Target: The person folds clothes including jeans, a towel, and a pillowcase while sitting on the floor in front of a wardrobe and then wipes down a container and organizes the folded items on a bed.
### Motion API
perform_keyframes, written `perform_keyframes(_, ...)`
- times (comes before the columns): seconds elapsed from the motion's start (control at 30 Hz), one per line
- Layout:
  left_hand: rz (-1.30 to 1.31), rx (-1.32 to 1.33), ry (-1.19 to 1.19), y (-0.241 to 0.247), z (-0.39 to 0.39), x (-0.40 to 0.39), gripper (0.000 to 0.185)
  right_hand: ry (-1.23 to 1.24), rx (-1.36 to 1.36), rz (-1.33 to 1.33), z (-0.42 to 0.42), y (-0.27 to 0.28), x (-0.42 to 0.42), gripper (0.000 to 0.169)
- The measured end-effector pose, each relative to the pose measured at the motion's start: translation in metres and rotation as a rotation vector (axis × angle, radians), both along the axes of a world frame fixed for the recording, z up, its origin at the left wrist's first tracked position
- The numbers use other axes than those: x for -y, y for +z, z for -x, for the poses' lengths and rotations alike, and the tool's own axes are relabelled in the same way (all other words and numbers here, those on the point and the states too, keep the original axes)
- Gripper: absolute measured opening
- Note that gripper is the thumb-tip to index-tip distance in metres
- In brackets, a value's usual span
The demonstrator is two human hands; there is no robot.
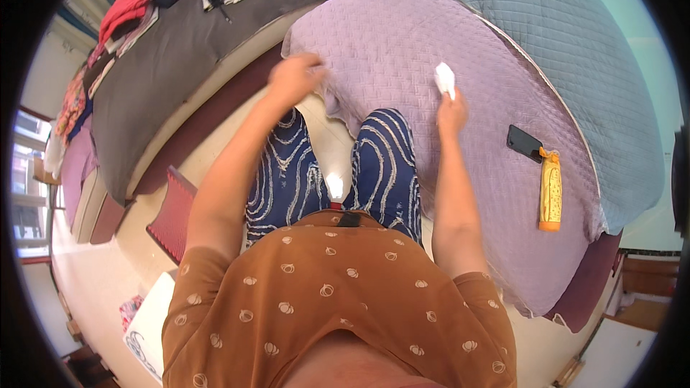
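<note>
In my right hand (pixel 452 113) is a small white item (pixel 445 80), perhaps folded cloth or paper, held up above the lilac quilted bedspread (pixel 377 27). My left hand (pixel 296 78), blurred, hovers by the bedspread's left corner with its fingers partly spread; nothing shows in it. On the bedspread to the right lie a black smartphone (pixel 524 143) and, against its lower edge, a yellow patterned pouch or bottle-shaped case (pixel 550 191) with orange ends.
A grey-covered mattress (pixel 178 70) at the left bears heaped clothes (pixel 126 5). Blue-grey quilted bedding (pixel 566 27) lies beyond the lilac one. A maroon ribbed stool or seat (pixel 171 215) stands on the floor at my left, near a white board-like thing (pixel 153 323).
</note>
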State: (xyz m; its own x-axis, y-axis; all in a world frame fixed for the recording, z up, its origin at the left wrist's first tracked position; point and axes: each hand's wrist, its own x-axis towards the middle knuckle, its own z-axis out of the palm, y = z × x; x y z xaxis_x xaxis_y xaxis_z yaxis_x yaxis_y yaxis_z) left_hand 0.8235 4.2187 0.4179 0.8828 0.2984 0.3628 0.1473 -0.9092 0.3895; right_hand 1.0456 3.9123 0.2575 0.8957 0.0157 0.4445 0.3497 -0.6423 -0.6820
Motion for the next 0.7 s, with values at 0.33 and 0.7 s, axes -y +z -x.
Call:
perform_keyframes(0.33, -0.339, -0.407, -0.251, -0.082, -0.156, -0.006, 0.075, -0.445, -0.074, 0.142, -0.034, -0.004, 0.025, 0.027)
perform_keyframes(0.7, 0.146, -0.65, -0.564, -0.081, -0.196, -0.071, 0.05, 0.191, 0.284, 0.179, -0.012, 0.052, -0.184, 0.022)
